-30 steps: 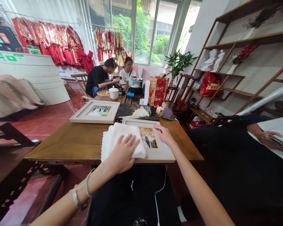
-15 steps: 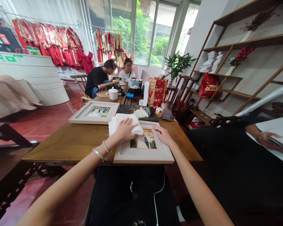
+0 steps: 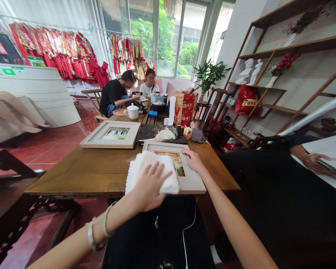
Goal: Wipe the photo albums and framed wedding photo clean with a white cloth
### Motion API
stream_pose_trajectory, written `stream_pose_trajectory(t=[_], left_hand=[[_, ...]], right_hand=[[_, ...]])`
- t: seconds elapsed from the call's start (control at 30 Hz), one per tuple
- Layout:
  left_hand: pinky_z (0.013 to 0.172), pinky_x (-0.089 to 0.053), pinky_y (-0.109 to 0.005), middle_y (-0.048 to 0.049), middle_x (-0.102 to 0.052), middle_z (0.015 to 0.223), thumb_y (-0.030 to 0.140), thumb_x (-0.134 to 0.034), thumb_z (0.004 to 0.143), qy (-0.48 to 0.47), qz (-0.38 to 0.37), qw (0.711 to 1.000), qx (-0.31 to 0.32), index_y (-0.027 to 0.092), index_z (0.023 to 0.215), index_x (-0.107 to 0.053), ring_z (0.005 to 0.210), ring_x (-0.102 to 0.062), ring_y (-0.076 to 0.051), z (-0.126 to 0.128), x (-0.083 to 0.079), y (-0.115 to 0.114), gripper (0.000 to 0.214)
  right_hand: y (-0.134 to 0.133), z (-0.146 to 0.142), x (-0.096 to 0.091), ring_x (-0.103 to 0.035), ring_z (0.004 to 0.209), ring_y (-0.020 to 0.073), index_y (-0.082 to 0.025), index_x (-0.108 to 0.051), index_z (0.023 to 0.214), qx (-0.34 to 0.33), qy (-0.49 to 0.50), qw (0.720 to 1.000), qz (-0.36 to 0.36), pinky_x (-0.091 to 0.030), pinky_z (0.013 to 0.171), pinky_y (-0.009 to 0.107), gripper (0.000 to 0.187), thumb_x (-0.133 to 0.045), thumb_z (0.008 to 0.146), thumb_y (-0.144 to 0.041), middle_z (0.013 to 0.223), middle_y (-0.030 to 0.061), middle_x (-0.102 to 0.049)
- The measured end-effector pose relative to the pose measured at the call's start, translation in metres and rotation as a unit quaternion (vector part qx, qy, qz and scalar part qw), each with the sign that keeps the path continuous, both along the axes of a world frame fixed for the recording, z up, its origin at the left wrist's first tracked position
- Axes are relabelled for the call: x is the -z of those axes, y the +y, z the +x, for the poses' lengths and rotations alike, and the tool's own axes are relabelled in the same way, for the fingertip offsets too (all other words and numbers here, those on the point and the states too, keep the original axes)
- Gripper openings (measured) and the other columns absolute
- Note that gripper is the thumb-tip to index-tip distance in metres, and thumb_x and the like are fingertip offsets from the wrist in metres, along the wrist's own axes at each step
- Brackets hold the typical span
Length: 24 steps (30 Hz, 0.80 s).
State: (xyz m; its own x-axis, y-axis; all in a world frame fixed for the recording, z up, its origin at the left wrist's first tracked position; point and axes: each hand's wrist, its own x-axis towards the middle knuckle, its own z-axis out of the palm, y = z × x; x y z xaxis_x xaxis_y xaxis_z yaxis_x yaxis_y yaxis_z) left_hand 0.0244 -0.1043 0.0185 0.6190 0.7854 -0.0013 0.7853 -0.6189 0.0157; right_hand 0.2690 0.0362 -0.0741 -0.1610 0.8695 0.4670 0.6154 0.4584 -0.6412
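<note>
A pale framed photo lies flat at the near edge of a wooden table. My left hand lies flat with fingers spread on a white cloth that covers the frame's left and near part. My right hand rests open on the frame's right border, fingers flat. A bracelet and a bangle sit on my left wrist.
A second framed photo and a dark album lie farther back on the table, with a phone and a red paper bag. Two people sit at the far end. Another person's hand with a phone is at right. Shelves line the right wall.
My left hand has pulled the cloth back from the frame's far edge toward me, over its near left part. My right hand has stayed on the right border.
</note>
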Motion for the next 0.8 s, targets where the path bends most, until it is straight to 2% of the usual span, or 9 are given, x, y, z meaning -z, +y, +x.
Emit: stream_pose_trajectory(t=[0.07, 0.17, 0.33, 0.43, 0.57, 0.7, 0.8], left_hand=[[0.11, -0.023, -0.053, -0.0119, -0.032, 0.149, 0.038, -0.053, 0.081, -0.007, -0.016, 1.0, 0.023, 0.026, 0.144, -0.032, 0.139, -0.024, -0.035, 0.003, -0.002, -0.014, 0.067], [0.108, -0.027, -0.052, -0.0122, -0.036, 0.147, 0.038, -0.052, 0.083, -0.005, -0.022, 0.999, 0.033, 0.025, 0.143, -0.034, 0.137, -0.029, -0.035, 0.009, -0.002, -0.008, 0.064], [0.106, -0.028, -0.054, -0.0196, -0.037, 0.145, 0.038, -0.056, 0.081, 0.027, 0.037, 0.999, -0.017, 0.019, 0.141, -0.037, 0.135, -0.03, -0.04, 0.023, 0.007, 0.049, 0.066], [0.104, -0.028, -0.056, -0.0205, -0.035, 0.145, 0.037, -0.058, 0.08, 0.05, 0.058, 0.997, -0.032, 0.019, 0.14, -0.039, 0.135, -0.029, -0.04, 0.031, 0.011, 0.083, 0.065], [0.105, -0.023, -0.057, -0.0204, -0.03, 0.148, 0.037, -0.059, 0.078, 0.047, 0.093, 0.994, -0.034, 0.02, 0.142, -0.036, 0.137, -0.024, -0.042, 0.039, 0.017, 0.108, 0.069], [0.107, -0.018, -0.059, -0.0214, -0.027, 0.149, 0.04, -0.056, 0.081, 0.025, 0.092, 0.995, -0.008, 0.019, 0.142, -0.035, 0.138, -0.02, -0.041, 0.048, 0.023, 0.109, 0.068], [0.105, -0.022, -0.059, -0.0207, -0.031, 0.148, 0.043, -0.048, 0.085, 0.019, 0.043, 0.999, 0.018, 0.02, 0.141, -0.037, 0.137, -0.024, -0.04, 0.054, 0.021, 0.089, 0.062]], right_hand=[[-0.001, -0.001, -0.001, -0.058, 0.115, 0.0196, -0.018, -0.072, 0.098, -0.006, -0.002, 1.0, 0.001, -0.038, 0.106, 0.041, 0.044, -0.039, 0.074, 0.001, 0.113, 0.007, -0.069], [-0.003, -0.002, -0.003, -0.059, 0.114, 0.0183, -0.018, -0.071, 0.099, -0.016, -0.006, 1.0, 0.003, -0.039, 0.105, 0.039, 0.045, -0.039, 0.075, 0.001, 0.113, 0.007, -0.069], [-0.003, -0.001, -0.005, -0.061, 0.11, 0.0182, -0.017, -0.071, 0.1, -0.027, -0.015, 1.0, 0.004, -0.04, 0.104, 0.039, 0.045, -0.039, 0.075, 0.001, 0.113, 0.0084, -0.069], [-0.002, -0.001, -0.004, -0.061, 0.109, 0.0185, -0.017, -0.071, 0.1, -0.03, -0.018, 0.999, 0.004, -0.04, 0.104, 0.04, 0.045, -0.039, 0.074, 0.001, 0.113, 0.0084, -0.068], [0.0, 0.0, -0.001, -0.059, 0.112, 0.0177, -0.019, -0.07, 0.103, -0.029, -0.016, 0.999, 0.003, -0.038, 0.105, 0.038, 0.049, -0.039, 0.071, 0.003, 0.115, 0.0067, -0.067], [0.003, 0.001, 0.001, -0.053, 0.12, 0.0207, -0.017, -0.068, 0.109, -0.018, -0.011, 1.0, 0.002, -0.035, 0.108, 0.04, 0.049, -0.041, 0.071, 0.001, 0.124, 0.0096, -0.062], [0.004, 0.003, 0.002, -0.05, 0.123, 0.0214, -0.018, -0.066, 0.113, -0.01, -0.01, 1.0, 0.0, -0.035, 0.108, 0.04, 0.048, -0.042, 0.074, -0.003, 0.127, 0.0095, -0.06]])
